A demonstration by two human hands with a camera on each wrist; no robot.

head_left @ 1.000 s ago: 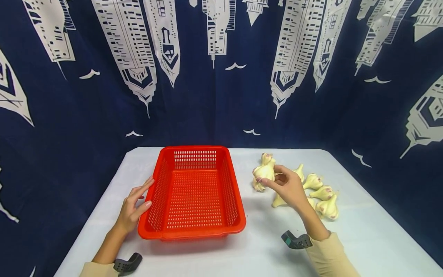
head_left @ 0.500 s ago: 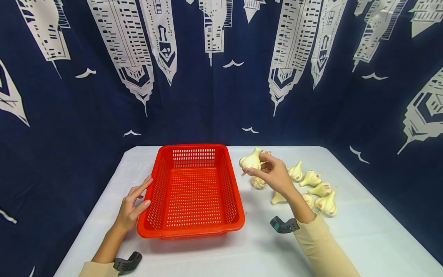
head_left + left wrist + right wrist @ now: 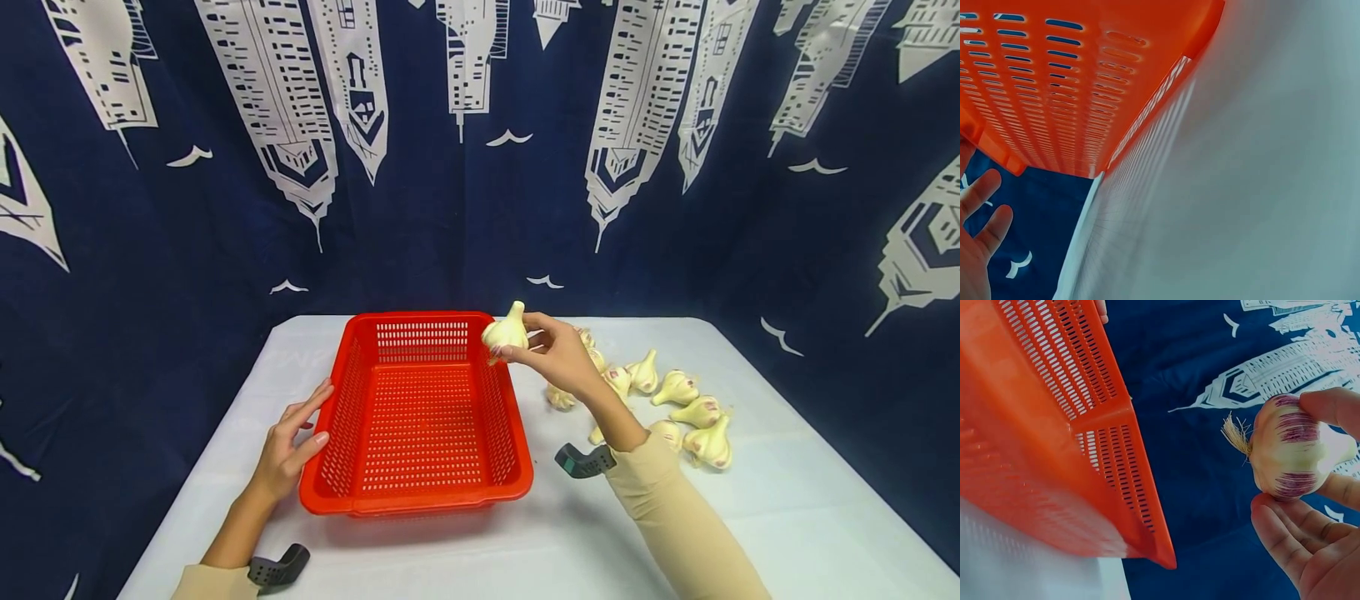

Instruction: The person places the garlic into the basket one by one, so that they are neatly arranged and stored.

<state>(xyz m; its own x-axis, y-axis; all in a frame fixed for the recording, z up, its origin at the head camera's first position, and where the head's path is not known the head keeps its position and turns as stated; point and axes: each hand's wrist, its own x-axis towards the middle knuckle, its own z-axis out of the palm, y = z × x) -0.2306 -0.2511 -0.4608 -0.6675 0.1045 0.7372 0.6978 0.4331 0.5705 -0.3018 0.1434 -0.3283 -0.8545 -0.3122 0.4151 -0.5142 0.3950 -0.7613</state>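
Pinched between the thumb and fingers of my right hand is a garlic bulb, raised at the far right corner of the red plastic basket. In the right wrist view the bulb shows purple streaks and a tuft of dry roots. My left hand rests on the basket's left rim, its fingers fairly straight along the edge. Through the left wrist view I see the basket's slotted side with some of the left fingers beside it. Nothing lies inside the basket.
Several more garlic bulbs lie on the right of the white table, a few partly behind my right hand and forearm. A dark blue cloth with white building prints hangs behind the table.
My right hand has carried the garlic bulb leftward and up, from above the pile to the basket's far right corner. The left hand and the basket have stayed in place.
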